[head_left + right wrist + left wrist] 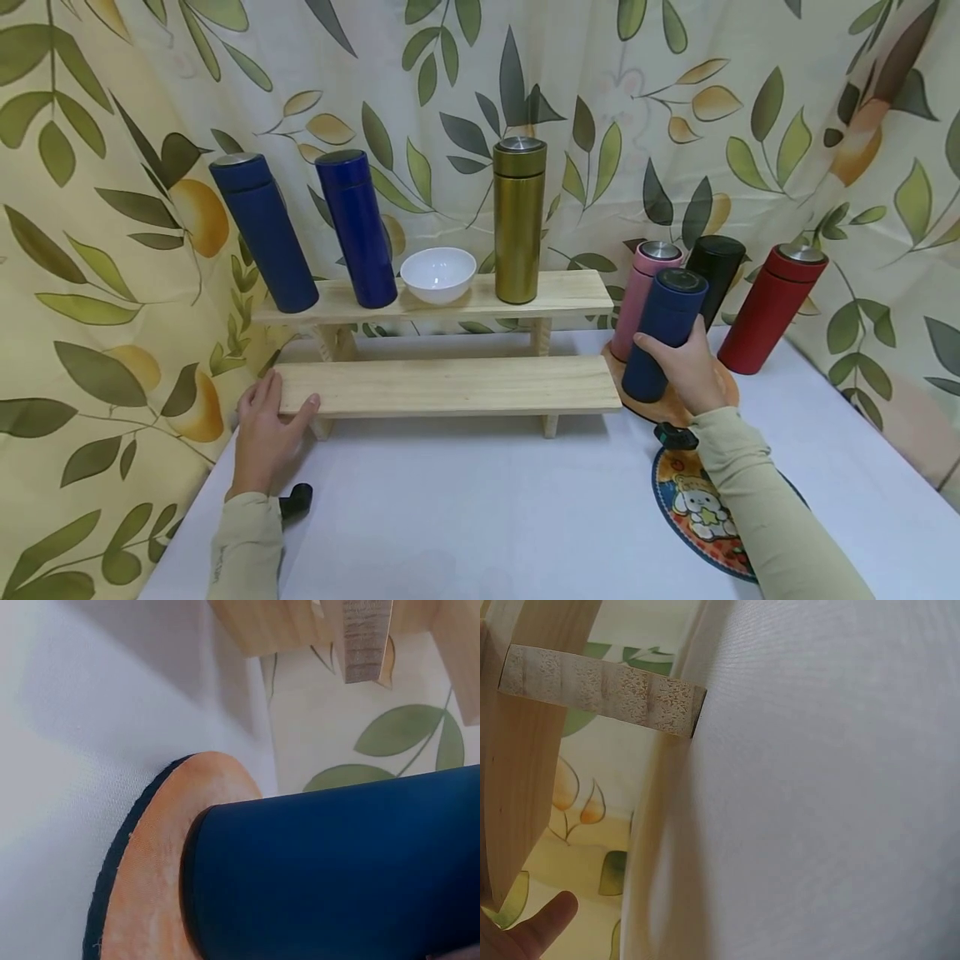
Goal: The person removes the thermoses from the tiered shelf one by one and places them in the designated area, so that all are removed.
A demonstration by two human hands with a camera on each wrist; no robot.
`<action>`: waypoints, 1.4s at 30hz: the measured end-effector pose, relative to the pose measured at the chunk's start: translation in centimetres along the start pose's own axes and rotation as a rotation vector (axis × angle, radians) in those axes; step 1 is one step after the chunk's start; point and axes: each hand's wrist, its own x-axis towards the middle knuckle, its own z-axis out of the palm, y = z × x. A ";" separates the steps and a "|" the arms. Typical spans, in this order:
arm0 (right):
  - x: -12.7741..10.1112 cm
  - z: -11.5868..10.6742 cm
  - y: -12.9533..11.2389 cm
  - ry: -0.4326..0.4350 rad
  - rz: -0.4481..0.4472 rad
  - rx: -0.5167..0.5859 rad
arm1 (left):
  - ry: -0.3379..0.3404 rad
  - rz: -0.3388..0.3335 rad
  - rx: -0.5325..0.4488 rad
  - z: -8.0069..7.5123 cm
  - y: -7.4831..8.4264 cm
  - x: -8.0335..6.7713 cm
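Head view first: the right hand (686, 367) is wrapped around a dark blue flask (663, 333), fingers curled about its middle, the flask tilted a little with its base on a round wooden board (723, 385). The right wrist view shows that base resting on the board's orange top, so by my reading the flask is not yet lifted clear. Touching it, just behind the grip, stands a pink flask (637, 292); a black flask (716, 271) is behind that, and a red flask (772, 308) leans a little further out on the white table (465, 508). Below the right wrist lies a round cartoon mat (693, 508).

Across from the grip, the left hand (266, 425) holds the end of the lower shelf (450, 385) of a two-step wooden stand, thumb hooked on the front edge, fingers resting flat on top; it looks like a steadying hold. The left wrist view shows only a fingertip, the stand's leg and the tablecloth.

On the upper shelf (570, 292), furthest from the grip, stand two blue flasks (262, 233) (356, 229), a white bowl (438, 273) and a gold flask (519, 221). The lower shelf carries nothing.

Judging by this, three flasks are up on the stand, one is in hand, and three more wait by the board.
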 end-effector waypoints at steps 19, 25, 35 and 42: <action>0.6 -0.6 -7.3 0.246 -0.276 0.014 | 0.006 -0.009 0.002 0.0 -0.1 -0.1; 1.5 -0.4 -11.2 0.251 -0.370 0.018 | 0.019 0.010 -0.002 0.0 -0.5 0.0; 2.3 0.6 -15.6 0.206 -0.456 0.085 | 0.016 0.007 -0.003 0.2 -0.3 0.1; 2.9 2.7 -17.2 0.059 -0.466 0.269 | 0.023 0.017 -0.005 0.1 -0.3 0.0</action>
